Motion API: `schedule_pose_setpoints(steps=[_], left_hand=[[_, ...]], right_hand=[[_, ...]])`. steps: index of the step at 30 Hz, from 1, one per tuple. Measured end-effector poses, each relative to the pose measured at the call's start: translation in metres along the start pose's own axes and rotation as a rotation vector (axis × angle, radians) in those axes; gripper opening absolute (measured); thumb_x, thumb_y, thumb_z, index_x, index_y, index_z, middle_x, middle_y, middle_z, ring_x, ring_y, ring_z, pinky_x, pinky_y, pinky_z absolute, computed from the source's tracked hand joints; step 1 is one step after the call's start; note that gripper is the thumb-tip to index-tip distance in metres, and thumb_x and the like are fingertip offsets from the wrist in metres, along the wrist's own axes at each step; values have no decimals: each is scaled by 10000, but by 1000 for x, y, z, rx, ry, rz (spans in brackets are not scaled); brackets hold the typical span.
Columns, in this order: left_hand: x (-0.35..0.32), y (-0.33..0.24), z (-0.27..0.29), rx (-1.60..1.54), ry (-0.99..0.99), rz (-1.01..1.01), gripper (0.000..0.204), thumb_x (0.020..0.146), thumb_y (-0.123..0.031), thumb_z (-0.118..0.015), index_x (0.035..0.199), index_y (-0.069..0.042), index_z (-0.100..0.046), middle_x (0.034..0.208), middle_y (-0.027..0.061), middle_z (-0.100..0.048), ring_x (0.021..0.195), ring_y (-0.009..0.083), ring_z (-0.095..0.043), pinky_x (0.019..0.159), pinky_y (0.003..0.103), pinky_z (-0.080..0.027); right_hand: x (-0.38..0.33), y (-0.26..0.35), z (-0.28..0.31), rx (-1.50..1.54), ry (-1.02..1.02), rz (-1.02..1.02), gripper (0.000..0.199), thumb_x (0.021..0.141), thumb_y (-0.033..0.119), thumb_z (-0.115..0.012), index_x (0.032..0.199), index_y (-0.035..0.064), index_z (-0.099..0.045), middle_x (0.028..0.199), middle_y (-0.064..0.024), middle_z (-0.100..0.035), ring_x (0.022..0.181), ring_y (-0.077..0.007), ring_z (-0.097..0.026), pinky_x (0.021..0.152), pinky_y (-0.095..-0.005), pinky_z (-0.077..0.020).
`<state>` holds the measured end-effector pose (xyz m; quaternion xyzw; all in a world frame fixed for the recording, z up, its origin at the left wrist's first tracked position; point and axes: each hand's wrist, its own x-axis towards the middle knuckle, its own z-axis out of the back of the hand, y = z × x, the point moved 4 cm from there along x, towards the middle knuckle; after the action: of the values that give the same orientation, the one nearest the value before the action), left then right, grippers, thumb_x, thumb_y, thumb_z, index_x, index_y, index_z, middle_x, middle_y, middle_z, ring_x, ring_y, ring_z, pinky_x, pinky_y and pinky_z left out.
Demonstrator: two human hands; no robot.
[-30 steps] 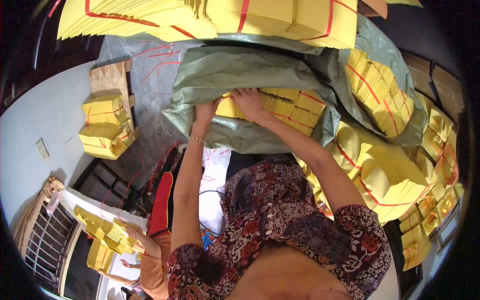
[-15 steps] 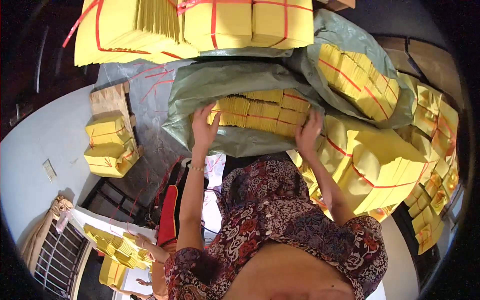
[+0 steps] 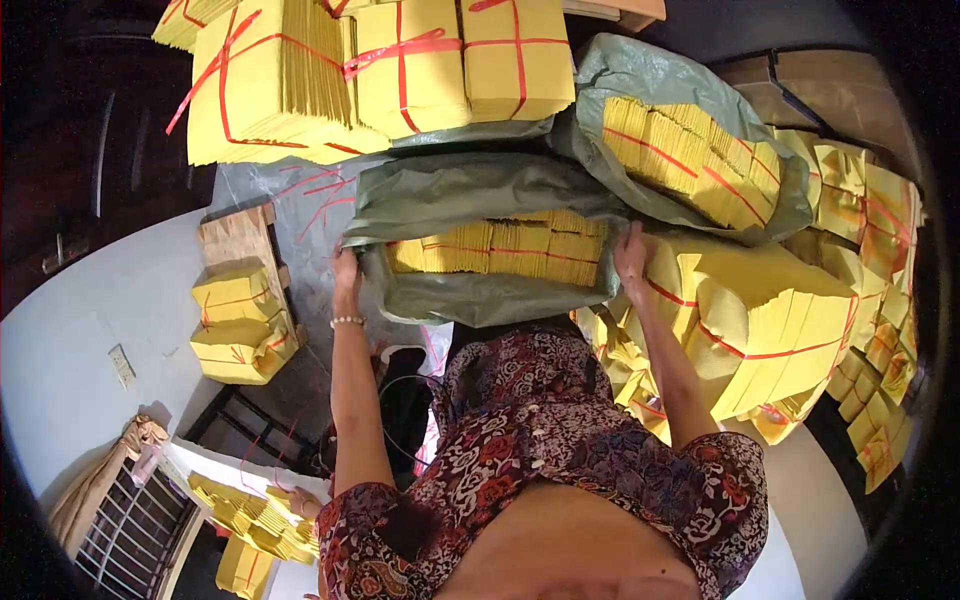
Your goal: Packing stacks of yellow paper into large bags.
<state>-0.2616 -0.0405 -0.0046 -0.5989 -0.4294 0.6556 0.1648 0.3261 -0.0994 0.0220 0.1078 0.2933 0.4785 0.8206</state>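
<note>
Head view: I see the left hand and right hand gripping opposite ends of the green sack, which holds the yellow paper bundles against the torso (mouth open, nothing tied). Fingertips hide in the folds; the sack's depth is unclear.

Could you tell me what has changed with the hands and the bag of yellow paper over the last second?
The left hand moved out to the left edge of the grey-green bag, and the right hand moved from the top of the yellow paper bundles to the bag's right edge. Both now grip the bag at its sides. The bundles inside and the tied stacks around stayed put.
</note>
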Motion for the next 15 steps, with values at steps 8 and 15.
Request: schedule_pose_setpoints(steps=[8, 15], left_hand=[[-23, -56, -37, 170, -249, 86, 313, 875, -242, -557, 1063, 5, -596, 959, 81, -633, 865, 193, -591, 739, 349, -485], [8, -41, 7, -24, -114, 394, 221, 715, -25, -540, 925, -2, -602, 901, 93, -600, 783, 232, -568, 720, 349, -478]], right_hand=[[-30, -69, -18, 141, 171, -220, 694, 847, 410, -581, 1343, -24, -364, 1077, -272, -595, 1020, -426, -563, 900, -443, -428], [-13, -142, -26, 118, 223, -339, 579, 920, 422, -474, 1271, -38, -476, 1226, -148, -563, 1155, -227, -500, 958, -310, -381]])
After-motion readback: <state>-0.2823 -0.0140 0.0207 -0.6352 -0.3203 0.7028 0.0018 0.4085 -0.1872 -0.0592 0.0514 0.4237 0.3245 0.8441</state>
